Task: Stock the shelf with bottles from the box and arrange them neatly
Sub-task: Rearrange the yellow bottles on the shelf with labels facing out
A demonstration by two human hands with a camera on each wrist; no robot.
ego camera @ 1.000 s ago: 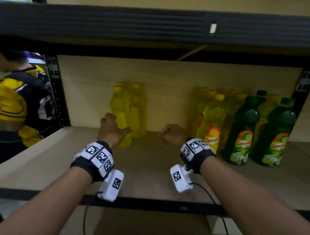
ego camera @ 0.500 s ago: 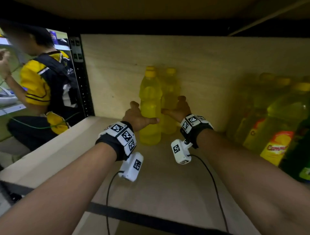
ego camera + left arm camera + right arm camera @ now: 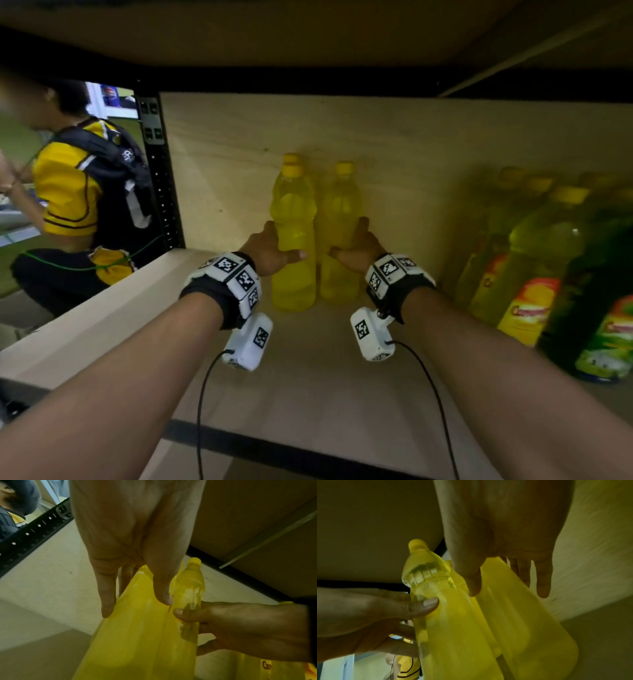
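Observation:
Two plain yellow bottles with yellow caps stand side by side against the back panel of the shelf [image 3: 308, 377]. My left hand [image 3: 274, 246] grips the left yellow bottle [image 3: 293, 212] at mid height, thumb in front and fingers round its left side. My right hand [image 3: 356, 245] grips the right yellow bottle [image 3: 340, 209] the same way from the right. In the left wrist view the left yellow bottle [image 3: 128, 635] lies between thumb and fingers [image 3: 106, 599]. The right wrist view shows the right yellow bottle [image 3: 518, 622] under the right hand's fingers [image 3: 542, 582].
Several labelled yellow bottles [image 3: 527, 274] and a green bottle [image 3: 603, 308] crowd the shelf's right side. A black upright post [image 3: 161, 178] bounds the left end, with a person in a yellow shirt [image 3: 65, 185] beyond it. The upper shelf [image 3: 308, 34] hangs low overhead.
My right hand, a fist apart from the bottles a second ago, has moved left and taken hold of the right yellow bottle. My left hand stays on the left one. The view has moved closer.

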